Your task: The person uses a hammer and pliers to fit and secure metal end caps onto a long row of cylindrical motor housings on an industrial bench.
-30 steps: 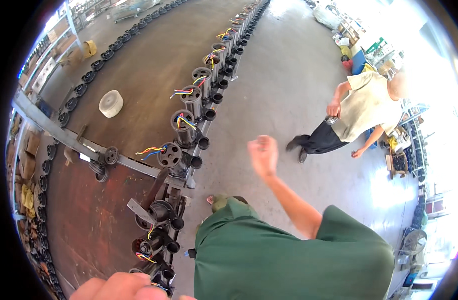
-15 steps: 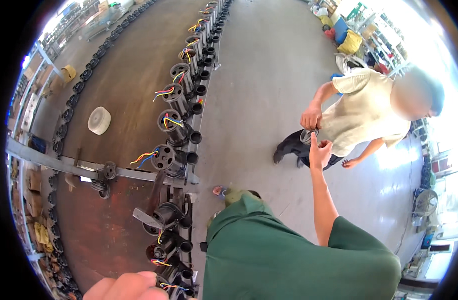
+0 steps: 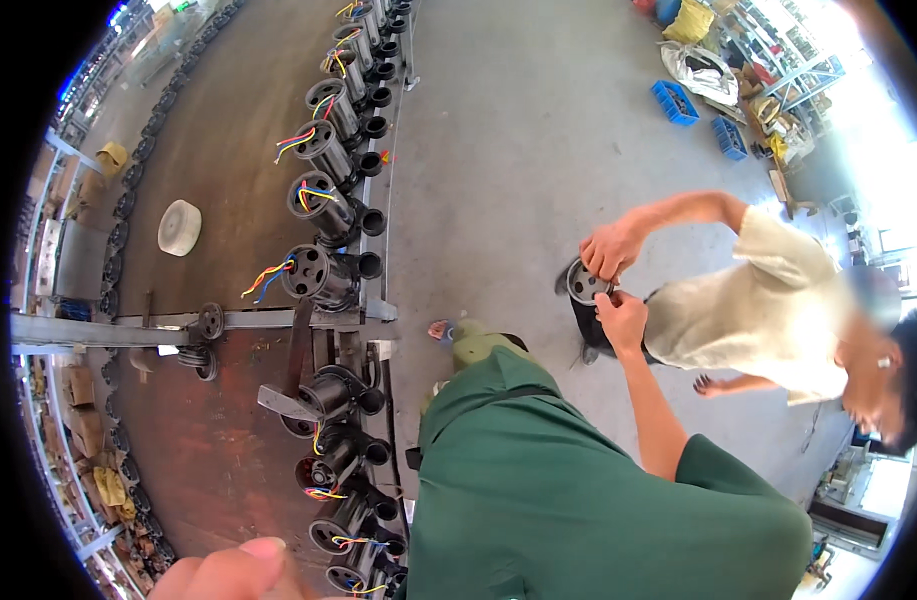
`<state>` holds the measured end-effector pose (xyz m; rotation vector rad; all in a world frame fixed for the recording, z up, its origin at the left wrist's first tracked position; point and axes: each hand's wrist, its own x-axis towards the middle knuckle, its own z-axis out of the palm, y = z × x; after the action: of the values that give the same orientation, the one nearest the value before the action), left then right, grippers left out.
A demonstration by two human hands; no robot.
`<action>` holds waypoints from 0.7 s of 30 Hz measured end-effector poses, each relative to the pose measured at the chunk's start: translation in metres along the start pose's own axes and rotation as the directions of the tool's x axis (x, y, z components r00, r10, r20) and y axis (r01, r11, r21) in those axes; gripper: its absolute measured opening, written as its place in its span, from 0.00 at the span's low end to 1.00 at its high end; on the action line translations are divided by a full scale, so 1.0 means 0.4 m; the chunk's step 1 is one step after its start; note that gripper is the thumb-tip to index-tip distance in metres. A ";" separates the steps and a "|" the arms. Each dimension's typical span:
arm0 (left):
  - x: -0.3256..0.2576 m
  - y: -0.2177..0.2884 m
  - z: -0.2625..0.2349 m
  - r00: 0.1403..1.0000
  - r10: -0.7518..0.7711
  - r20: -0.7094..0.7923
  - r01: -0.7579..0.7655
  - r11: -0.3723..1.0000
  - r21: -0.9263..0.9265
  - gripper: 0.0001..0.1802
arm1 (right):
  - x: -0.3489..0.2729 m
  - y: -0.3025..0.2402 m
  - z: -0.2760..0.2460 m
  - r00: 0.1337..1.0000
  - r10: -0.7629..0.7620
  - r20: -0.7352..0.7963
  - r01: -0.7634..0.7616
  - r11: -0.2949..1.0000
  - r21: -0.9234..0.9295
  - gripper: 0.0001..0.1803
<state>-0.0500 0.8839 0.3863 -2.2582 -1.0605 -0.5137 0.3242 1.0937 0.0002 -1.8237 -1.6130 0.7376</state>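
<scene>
My right hand [image 3: 623, 318] reaches forward, its fingers closed on the rim of a round grey metal part [image 3: 581, 283]. A co-worker in a beige shirt bends over on the right, and one hand [image 3: 608, 250] of that person grips the same part from above. My left hand [image 3: 228, 575] shows only as a thumb and knuckles at the bottom edge, beside the nearest black motors [image 3: 343, 455] with coloured wires. What it holds is hidden. My green shirt fills the lower middle.
A long row of black motors [image 3: 323, 210] with coloured wires runs along the edge of a brown bench [image 3: 228, 120]. A white round disc [image 3: 179, 227] lies on it. A grey metal bar [image 3: 98, 328] crosses the bench. Blue crates [image 3: 675, 102] stand far off on the concrete floor.
My right hand has moved out from near my body to the co-worker and closed on the round part. The co-worker has come nearer and leaned in. My left hand stays low.
</scene>
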 end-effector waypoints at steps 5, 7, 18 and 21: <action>-0.041 -0.020 -0.002 0.992 0.116 -0.042 -0.119 0.989 -0.083 0.30 | -0.089 -0.082 0.072 0.919 0.226 0.322 -0.353 0.835 0.422 0.13; -0.056 0.029 -0.019 0.995 -0.095 -0.027 0.095 0.995 -0.027 0.27 | -0.110 -0.159 0.101 0.901 0.132 0.414 -0.326 0.834 0.445 0.13; -0.151 0.290 -0.162 0.692 -0.721 -0.035 0.680 0.635 0.366 0.22 | -0.234 -0.537 0.278 0.487 -0.343 0.803 -0.205 0.849 0.487 0.13; -0.126 0.296 -0.168 0.679 -0.733 -0.024 0.674 0.611 0.416 0.20 | -0.223 -0.561 0.322 0.206 -0.297 0.932 -0.506 0.783 0.361 0.14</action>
<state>0.0064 0.7513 0.3679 -1.4607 -1.9651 -0.3798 0.0696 1.0345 0.0813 -0.8075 -1.4606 2.5947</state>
